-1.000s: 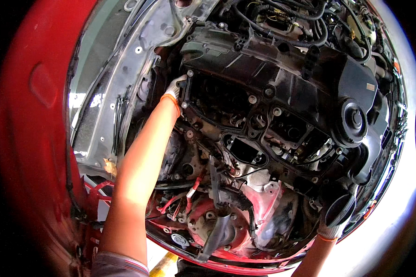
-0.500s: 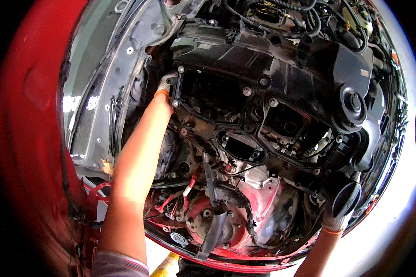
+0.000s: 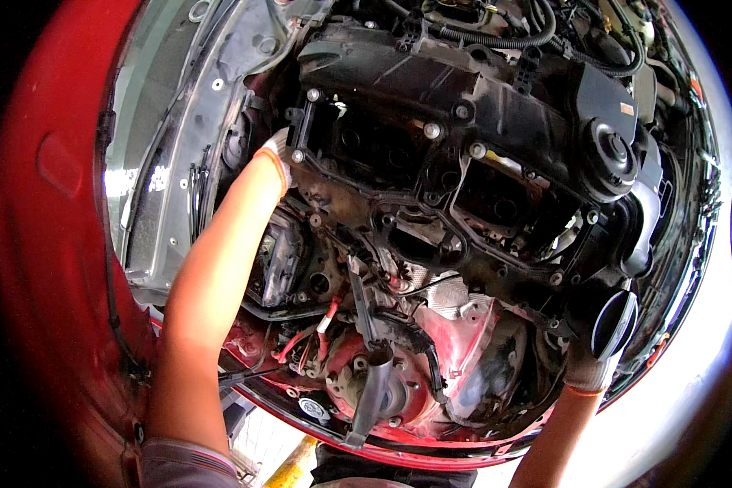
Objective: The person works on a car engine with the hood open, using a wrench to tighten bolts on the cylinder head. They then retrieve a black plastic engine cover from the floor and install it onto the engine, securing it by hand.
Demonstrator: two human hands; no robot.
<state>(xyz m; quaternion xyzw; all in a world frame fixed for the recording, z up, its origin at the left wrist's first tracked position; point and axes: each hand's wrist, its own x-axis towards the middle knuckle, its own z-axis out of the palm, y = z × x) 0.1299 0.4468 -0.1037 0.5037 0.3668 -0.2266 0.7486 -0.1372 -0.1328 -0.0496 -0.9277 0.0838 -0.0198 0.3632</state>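
A big black plastic air box [image 3: 358,191], with several gasket-edged openings and bolts along it, spans the engine bay. My left hand [image 3: 278,154], in a white glove with an orange cuff, grips its left end; the fingertips are hidden behind the edge. At the near right corner, my right hand [image 3: 591,370], gloved alike, is closed round the underside of the box's oval duct mouth [image 3: 614,325]. Most of its fingers are out of sight behind the duct. Below the box, the red strut tower [image 3: 415,382] and some silver heat shielding [image 3: 447,294] show.
A loose black tube [image 3: 372,398] stands over the strut tower. Red cables [image 3: 325,321] run beside it. Corrugated hoses [image 3: 496,37] and wiring lie beyond the box. The red fender edge [image 3: 431,459] is nearest me, the windscreen [image 3: 150,163] at left.
The air box has shifted slightly away from me, both hands still on it. My left hand and forearm have moved a little left. The whole view has shifted slightly too.
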